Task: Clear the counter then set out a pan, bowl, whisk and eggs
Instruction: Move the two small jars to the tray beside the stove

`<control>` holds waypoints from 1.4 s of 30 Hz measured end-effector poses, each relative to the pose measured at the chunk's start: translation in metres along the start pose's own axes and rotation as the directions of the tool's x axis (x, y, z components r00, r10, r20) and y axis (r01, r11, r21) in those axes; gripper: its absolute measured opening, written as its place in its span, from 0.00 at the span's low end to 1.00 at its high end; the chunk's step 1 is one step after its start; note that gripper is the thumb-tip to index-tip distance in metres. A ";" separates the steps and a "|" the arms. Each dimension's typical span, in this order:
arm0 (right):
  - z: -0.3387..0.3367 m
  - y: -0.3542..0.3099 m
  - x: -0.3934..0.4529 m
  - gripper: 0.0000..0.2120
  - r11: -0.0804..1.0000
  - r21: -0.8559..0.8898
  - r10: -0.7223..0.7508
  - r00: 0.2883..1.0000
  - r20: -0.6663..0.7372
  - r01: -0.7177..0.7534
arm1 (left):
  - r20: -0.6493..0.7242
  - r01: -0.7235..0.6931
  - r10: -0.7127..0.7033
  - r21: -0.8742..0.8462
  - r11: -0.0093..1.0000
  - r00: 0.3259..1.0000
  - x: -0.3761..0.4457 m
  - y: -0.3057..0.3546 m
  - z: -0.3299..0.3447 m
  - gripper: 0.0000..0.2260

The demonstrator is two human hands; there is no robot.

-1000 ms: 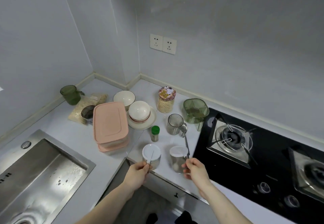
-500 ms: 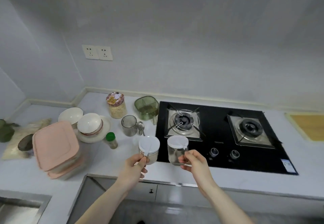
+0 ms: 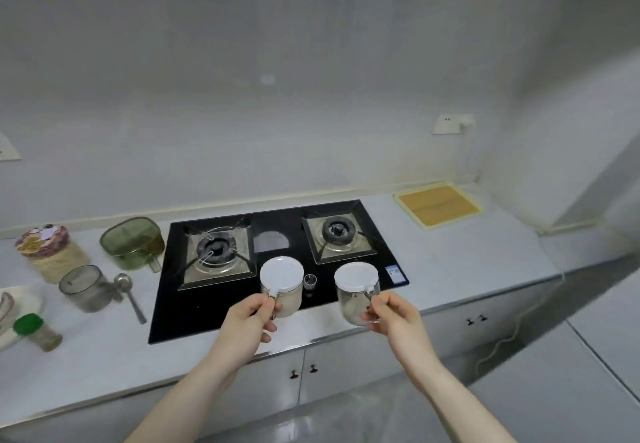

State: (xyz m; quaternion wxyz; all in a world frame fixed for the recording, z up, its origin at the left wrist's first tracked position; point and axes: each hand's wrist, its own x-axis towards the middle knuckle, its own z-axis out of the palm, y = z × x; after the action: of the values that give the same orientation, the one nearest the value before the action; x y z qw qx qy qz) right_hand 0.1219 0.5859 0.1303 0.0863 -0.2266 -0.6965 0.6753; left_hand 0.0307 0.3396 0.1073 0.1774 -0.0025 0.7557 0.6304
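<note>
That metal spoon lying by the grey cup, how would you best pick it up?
Pinch the spoon by its slim handle near the free end, coming from above on the counter-edge side. It lies flat, its bowl close against the grey cup, so the handle end looks the more open part.

Open desk (image 3: 460,262) right of the stove (image 3: 277,262), up to the yellow mat (image 3: 438,205). Crowded left stretch: green container (image 3: 133,243), patterned jar (image 3: 52,253), grey cup (image 3: 85,288), spoon (image 3: 130,292), green-capped bottle (image 3: 38,331). Raised burner grates on the stove.
</note>
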 end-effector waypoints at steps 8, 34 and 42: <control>-0.132 0.001 0.010 0.14 0.998 0.054 0.036 0.989 -0.143 -0.028 | 0.135 -0.024 0.021 0.021 0.999 0.991 -0.003 0.038 0.132 0.11; -0.391 0.006 0.271 0.06 0.985 0.033 0.173 0.931 -0.323 -0.172 | 0.282 0.104 -0.125 0.090 0.991 0.951 0.262 0.129 0.471 0.11; -0.444 0.024 0.373 0.08 0.958 -0.044 0.264 0.932 -0.247 -0.283 | 0.153 0.214 -0.221 0.062 0.975 0.963 0.327 0.123 0.529 0.10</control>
State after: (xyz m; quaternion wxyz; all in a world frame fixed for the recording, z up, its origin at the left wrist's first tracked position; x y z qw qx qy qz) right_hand -0.0132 1.1469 0.0694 0.0654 -0.4041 -0.6689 0.6205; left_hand -0.1637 0.9409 0.0610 0.3052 -0.0314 0.7482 0.5882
